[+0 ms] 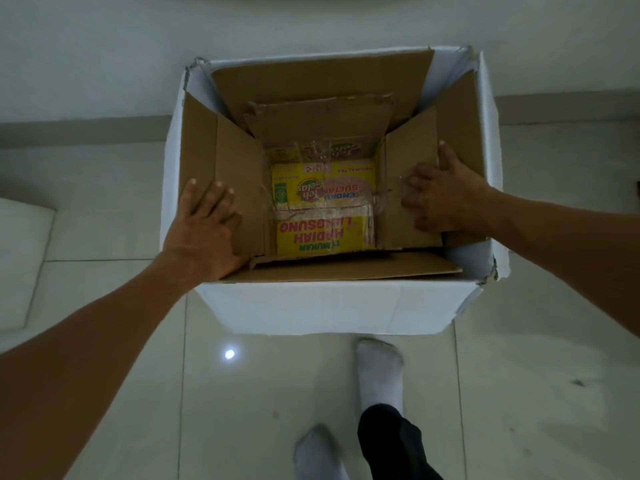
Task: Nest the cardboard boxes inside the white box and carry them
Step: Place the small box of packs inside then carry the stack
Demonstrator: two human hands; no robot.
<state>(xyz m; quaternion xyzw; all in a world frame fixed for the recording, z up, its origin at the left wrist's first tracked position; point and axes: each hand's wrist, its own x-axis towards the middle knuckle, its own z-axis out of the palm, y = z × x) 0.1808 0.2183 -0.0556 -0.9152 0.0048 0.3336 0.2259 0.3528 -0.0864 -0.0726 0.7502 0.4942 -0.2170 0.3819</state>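
Observation:
A large white box (332, 308) stands open on the tiled floor in front of me. A brown cardboard box (322, 83) sits nested inside it, its flaps spread upward. Deeper inside lies a smaller yellow printed box (323, 216) with red and green lettering. My left hand (204, 230) lies flat with fingers spread on the brown box's left flap. My right hand (441, 192) presses with fingers spread on the right flap. Neither hand grips anything.
My two feet in white socks (379, 368) stand on the glossy floor tiles just below the box. A white cushion-like edge (20, 258) sits at the left. A grey band of floor (86, 131) runs behind the box.

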